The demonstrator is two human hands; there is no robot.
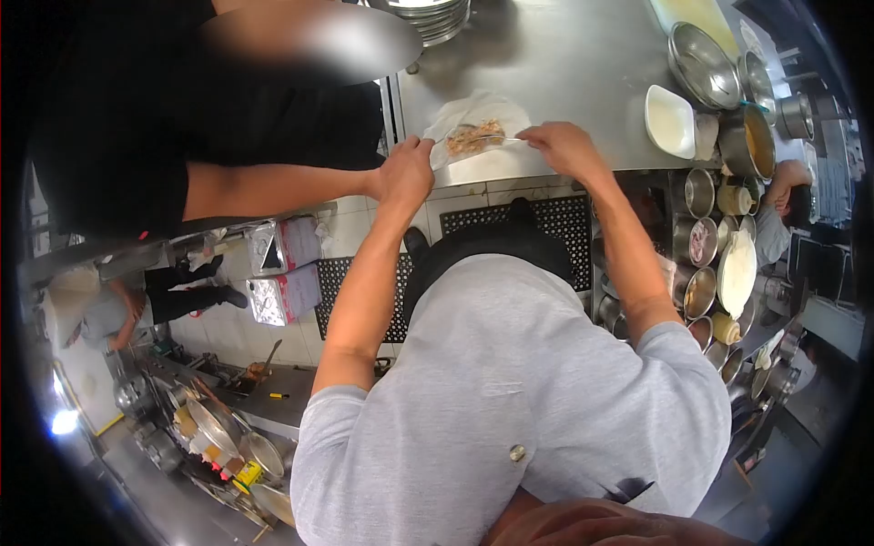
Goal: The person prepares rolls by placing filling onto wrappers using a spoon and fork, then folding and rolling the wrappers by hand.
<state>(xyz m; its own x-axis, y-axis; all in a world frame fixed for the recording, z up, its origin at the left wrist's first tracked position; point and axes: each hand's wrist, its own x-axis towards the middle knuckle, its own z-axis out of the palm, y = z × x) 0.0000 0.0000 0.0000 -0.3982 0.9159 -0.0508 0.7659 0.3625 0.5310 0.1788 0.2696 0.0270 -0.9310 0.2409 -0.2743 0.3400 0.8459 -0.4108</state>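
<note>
A thin white wrapper sheet lies on the steel counter near its front edge, with a chopped orange-brown filling heaped on it. My right hand is closed around the handle of a metal spoon, whose far end reaches into the filling. At the sheet's left edge is my left hand, its fingers pinched together; whether they grip the sheet or something thin is too small to make out. A co-worker's bare forearm comes from the left and meets my left wrist, their hand hidden behind mine.
Stacked metal plates stand at the counter's back. To the right are a white dish, a steel bowl and a pot. Several ingredient tins line the right side. The co-worker in black stands close on the left.
</note>
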